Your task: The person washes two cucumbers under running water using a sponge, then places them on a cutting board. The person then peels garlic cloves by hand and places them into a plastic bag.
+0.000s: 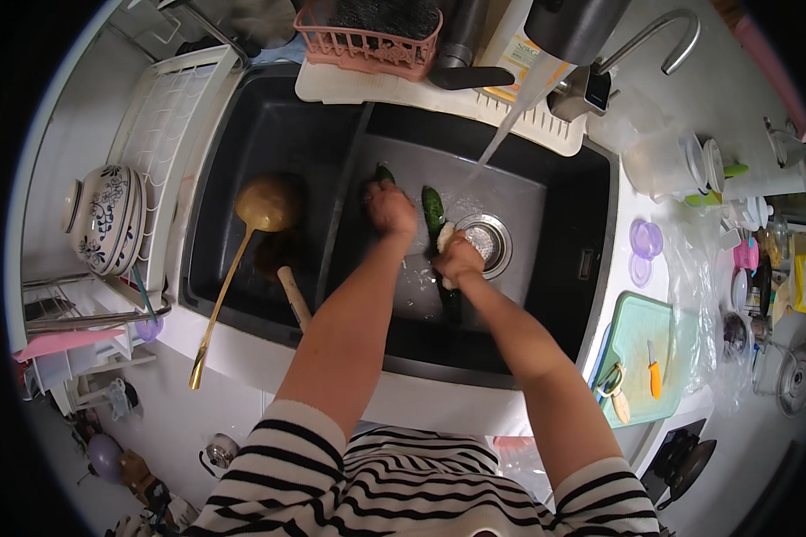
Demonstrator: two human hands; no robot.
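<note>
A dark green cucumber [432, 205] lies lengthwise in the right basin [403, 151] of the black double sink. My right hand [461, 260] is closed around a whitish lump [446, 233], perhaps a sponge or cloth, pressed against that cucumber. The hand covers the cucumber's middle, and its dark lower end shows below. My left hand [393, 209] is at the basin's left side, blurred, with its fingers over a second green cucumber [384, 173]. Only that cucumber's tip shows, so the grip is unclear. Water [510, 124] runs from the black faucet [571, 23] toward the drain strainer [487, 245].
In the left basin [295, 114] rests a brass-coloured ladle [265, 205], its handle crossing the front rim, near a wooden handle [294, 295]. On the right counter, a green cutting board [635, 362] bears an orange-handled knife [655, 379] and a peeler [618, 396]. Bowls [107, 218] stand at left.
</note>
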